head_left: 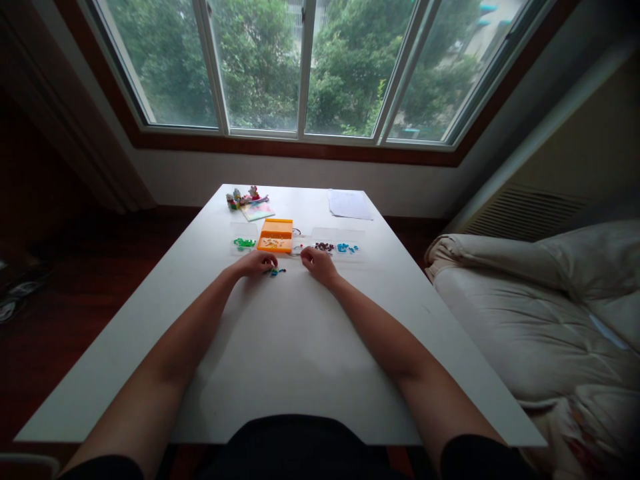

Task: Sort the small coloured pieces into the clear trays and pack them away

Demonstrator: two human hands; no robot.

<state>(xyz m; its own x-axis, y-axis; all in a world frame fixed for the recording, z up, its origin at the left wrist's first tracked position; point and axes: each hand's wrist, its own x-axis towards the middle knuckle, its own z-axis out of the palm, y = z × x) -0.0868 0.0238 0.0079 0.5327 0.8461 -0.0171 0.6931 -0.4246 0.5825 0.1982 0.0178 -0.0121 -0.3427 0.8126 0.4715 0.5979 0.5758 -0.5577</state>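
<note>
Both my arms reach out over a white table (280,347). My left hand (256,263) lies with its fingers curled, touching a small cluster of blue and green pieces (275,271). My right hand (318,261) rests a little to the right, fingers curled down at the near edge of a clear tray (339,236); what it holds, if anything, is too small to see. An orange tray (275,235) with tiny pieces sits just beyond both hands. Green pieces (244,243) lie left of it; dark red pieces (325,246) and blue pieces (346,248) lie in the clear tray.
At the table's far edge stand a small colourful built model (246,196), a printed booklet (257,211) and a sheet of white paper (349,203). A window spans the far wall. A sofa with pale bedding (540,313) stands close on the right; dark wooden floor lies on the left.
</note>
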